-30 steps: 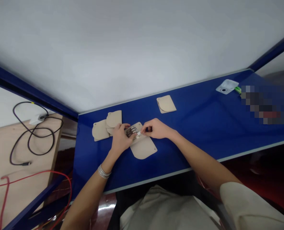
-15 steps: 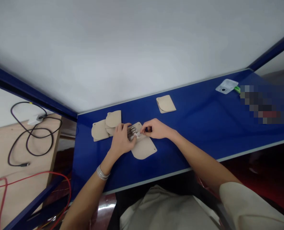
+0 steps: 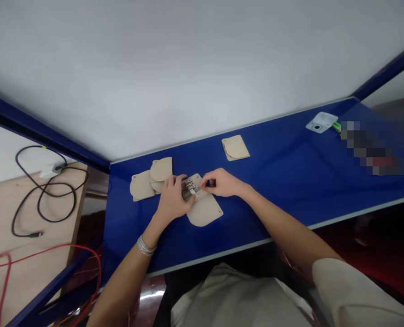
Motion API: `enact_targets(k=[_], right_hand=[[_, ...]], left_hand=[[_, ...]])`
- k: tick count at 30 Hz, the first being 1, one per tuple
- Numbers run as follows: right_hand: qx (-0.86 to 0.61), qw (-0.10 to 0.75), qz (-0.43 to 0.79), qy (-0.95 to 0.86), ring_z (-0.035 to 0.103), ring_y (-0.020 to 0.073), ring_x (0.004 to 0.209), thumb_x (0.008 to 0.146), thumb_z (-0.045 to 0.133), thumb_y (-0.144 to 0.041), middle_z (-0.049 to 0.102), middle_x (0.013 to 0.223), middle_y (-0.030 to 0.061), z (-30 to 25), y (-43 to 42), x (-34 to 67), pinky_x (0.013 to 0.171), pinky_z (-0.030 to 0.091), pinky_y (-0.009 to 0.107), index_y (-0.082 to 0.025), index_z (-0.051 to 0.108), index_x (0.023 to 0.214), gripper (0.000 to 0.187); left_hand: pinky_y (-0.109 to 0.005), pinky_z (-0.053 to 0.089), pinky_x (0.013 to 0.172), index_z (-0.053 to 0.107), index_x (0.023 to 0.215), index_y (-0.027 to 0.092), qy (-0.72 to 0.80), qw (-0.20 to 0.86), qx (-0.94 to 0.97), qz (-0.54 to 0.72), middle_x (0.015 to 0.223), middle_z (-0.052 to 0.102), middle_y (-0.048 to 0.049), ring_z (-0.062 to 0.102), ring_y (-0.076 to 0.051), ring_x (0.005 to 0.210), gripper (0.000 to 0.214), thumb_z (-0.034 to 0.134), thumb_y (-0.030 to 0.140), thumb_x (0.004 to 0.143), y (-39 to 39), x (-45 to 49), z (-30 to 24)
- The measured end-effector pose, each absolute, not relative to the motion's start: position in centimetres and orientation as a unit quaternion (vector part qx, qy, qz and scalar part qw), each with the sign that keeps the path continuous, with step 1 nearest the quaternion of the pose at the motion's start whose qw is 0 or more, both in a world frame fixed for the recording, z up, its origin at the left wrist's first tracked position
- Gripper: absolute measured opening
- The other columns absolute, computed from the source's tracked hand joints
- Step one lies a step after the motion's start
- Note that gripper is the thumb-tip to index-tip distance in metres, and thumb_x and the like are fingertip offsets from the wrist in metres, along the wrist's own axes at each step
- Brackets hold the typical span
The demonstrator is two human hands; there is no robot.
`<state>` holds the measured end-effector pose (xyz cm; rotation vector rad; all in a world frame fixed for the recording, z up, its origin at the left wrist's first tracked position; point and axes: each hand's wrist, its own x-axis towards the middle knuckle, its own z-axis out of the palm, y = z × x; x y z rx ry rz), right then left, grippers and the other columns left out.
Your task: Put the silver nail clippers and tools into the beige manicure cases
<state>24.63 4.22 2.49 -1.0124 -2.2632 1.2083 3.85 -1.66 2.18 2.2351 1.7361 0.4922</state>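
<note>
An open beige leather key case (image 3: 204,210) lies on the blue table, with a row of metal key hooks (image 3: 188,189) on its inner panel. My left hand (image 3: 171,199) holds the case down, its fingertips beside the hooks. My right hand (image 3: 220,183) pinches at the case's upper edge, near a small white piece (image 3: 192,192). Just left of my left hand, two similar beige leather pieces (image 3: 142,185) (image 3: 161,169) overlap. Another folded beige piece (image 3: 235,148) lies farther back.
The blue table (image 3: 273,181) has a pale edge. At its far right lie a white packet (image 3: 319,122) and a green item (image 3: 336,126), beside a pixelated patch. Black cable (image 3: 43,195) and red wire (image 3: 41,254) lie on a wooden board (image 3: 24,240) at left.
The metal hooks and white piece have shifted slightly rightward under my fingers. My hands have made only small movements, and the other leather pieces stay in place.
</note>
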Motion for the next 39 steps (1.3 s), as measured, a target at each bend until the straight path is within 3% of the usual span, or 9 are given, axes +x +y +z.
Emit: enact_targets(k=[7, 12, 16, 22, 26, 30, 34, 39], right_hand=[[-0.369, 0.223, 0.417, -0.800, 0.056, 0.0091, 0.062, 0.072, 0.061, -0.011, 0.069, 0.089, 0.0034, 2.1, 4.8, 25.2, 0.064, 0.046, 0.022, -0.017, 0.072, 0.090, 0.022], [-0.344, 0.148, 0.449, -0.811, 0.051, 0.0064, 0.059, 0.063, 0.073, -0.012, 0.059, 0.097, 0.0028, 2.5, 5.4, 26.2, 0.059, 0.046, 0.022, -0.019, 0.067, 0.110, 0.047], [-0.334, 0.133, 0.438, -0.824, 0.049, 0.0056, 0.058, 0.057, 0.080, -0.017, 0.054, 0.097, 0.0020, 2.4, 5.5, 26.4, 0.060, 0.045, 0.023, -0.021, 0.063, 0.116, 0.062], [-0.312, 0.166, 0.446, -0.823, 0.048, 0.0060, 0.058, 0.060, 0.079, -0.024, 0.055, 0.097, 0.0022, 2.4, 5.1, 25.9, 0.057, 0.043, 0.022, -0.021, 0.063, 0.116, 0.059], [-0.330, 0.237, 0.455, -0.793, 0.048, 0.0069, 0.057, 0.068, 0.076, -0.040, 0.058, 0.085, 0.0006, 2.1, 4.6, 25.1, 0.058, 0.042, 0.022, -0.017, 0.068, 0.099, 0.039], [-0.385, 0.270, 0.443, -0.763, 0.050, 0.0087, 0.057, 0.076, 0.068, -0.041, 0.057, 0.069, -0.0022, 1.3, 4.2, 24.2, 0.057, 0.039, 0.022, -0.016, 0.064, 0.085, 0.027], [-0.423, 0.272, 0.416, -0.758, 0.053, 0.0093, 0.060, 0.072, 0.073, -0.036, 0.059, 0.077, -0.0023, 0.8, 4.1, 23.8, 0.060, 0.041, 0.023, -0.019, 0.059, 0.109, 0.043], [-0.463, 0.252, 0.338, -0.779, 0.053, 0.0123, 0.069, 0.066, 0.077, -0.040, 0.059, 0.093, 0.0042, 0.7, 4.1, 23.4, 0.068, 0.043, 0.027, -0.017, 0.059, 0.116, 0.058]], left_hand=[[-0.047, 0.042, 0.096, 0.047, 0.125, 0.014, 0.588, 0.146, 0.775, 0.179, 0.114, 0.050, -0.0138, 0.049, -0.030, 0.106, 0.059, 0.063, 0.037, 0.073, -1.6, 3.6, 2.1], [-0.047, 0.043, 0.096, 0.047, 0.125, 0.015, 0.585, 0.156, 0.774, 0.186, 0.113, 0.050, -0.0137, 0.049, -0.031, 0.108, 0.059, 0.064, 0.037, 0.073, -1.4, 3.4, 1.9], [-0.047, 0.043, 0.095, 0.047, 0.125, 0.016, 0.582, 0.169, 0.773, 0.188, 0.113, 0.050, -0.0134, 0.050, -0.031, 0.108, 0.060, 0.066, 0.036, 0.072, -1.3, 3.3, 2.0], [-0.045, 0.045, 0.092, 0.047, 0.124, 0.017, 0.573, 0.183, 0.775, 0.195, 0.111, 0.052, -0.0123, 0.053, -0.029, 0.104, 0.060, 0.068, 0.036, 0.071, -1.2, 3.0, 2.2], [-0.043, 0.046, 0.089, 0.051, 0.121, 0.016, 0.561, 0.181, 0.780, 0.207, 0.107, 0.055, -0.0119, 0.054, -0.027, 0.099, 0.052, 0.065, 0.039, 0.076, -1.0, 2.7, 2.4], [-0.037, 0.047, 0.084, 0.056, 0.117, 0.016, 0.570, 0.242, 0.751, 0.232, 0.102, 0.060, -0.0100, 0.058, -0.022, 0.090, 0.038, 0.052, 0.040, 0.087, -0.5, 2.2, 2.9], [-0.034, 0.046, 0.086, 0.062, 0.107, 0.018, 0.572, 0.277, 0.725, 0.267, 0.102, 0.063, -0.0078, 0.059, -0.019, 0.093, 0.038, 0.033, 0.039, 0.096, -0.4, 2.0, 3.0], [-0.032, 0.048, 0.074, 0.062, 0.107, 0.018, 0.594, 0.209, 0.739, 0.240, 0.100, 0.062, -0.0083, 0.058, -0.017, 0.078, 0.033, 0.051, 0.042, 0.088, -0.6, 2.4, 2.3]])
